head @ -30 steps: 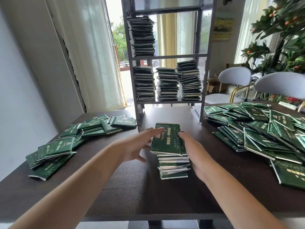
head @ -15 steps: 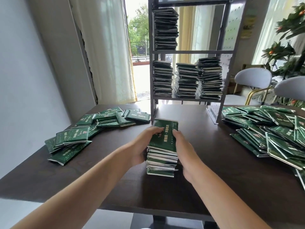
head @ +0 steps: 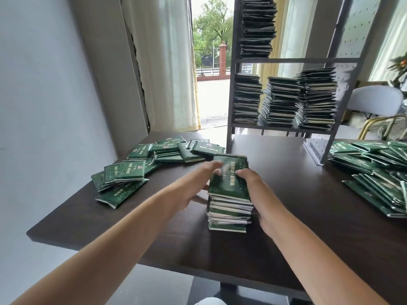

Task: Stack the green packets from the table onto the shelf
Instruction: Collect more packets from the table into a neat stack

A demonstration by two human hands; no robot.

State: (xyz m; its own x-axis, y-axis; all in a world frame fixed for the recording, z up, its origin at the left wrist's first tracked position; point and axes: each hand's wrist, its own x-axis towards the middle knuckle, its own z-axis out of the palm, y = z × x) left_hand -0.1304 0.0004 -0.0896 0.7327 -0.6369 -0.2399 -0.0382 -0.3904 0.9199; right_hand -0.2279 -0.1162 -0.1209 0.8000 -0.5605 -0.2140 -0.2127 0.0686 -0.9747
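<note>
A tall stack of green packets (head: 229, 194) stands on the dark table (head: 308, 227) right in front of me. My left hand (head: 193, 186), blurred, presses its outstretched fingers against the stack's left side and top edge. My right hand (head: 257, 190) holds the right side, fingers curled over the top packet. Behind the stack is the grey metal shelf (head: 293, 60). Its lower level carries three packet stacks (head: 279, 100) and the upper level one stack (head: 257, 27).
Loose green packets lie scattered at the table's left (head: 136, 170), and a bigger heap (head: 378, 172) lies at the right. A white chair (head: 374, 102) stands behind the right side. A curtain and open doorway are at the back left.
Both hands have closed in on the stack from its sides, and the packets now sit more squarely above one another. My view has moved closer.
</note>
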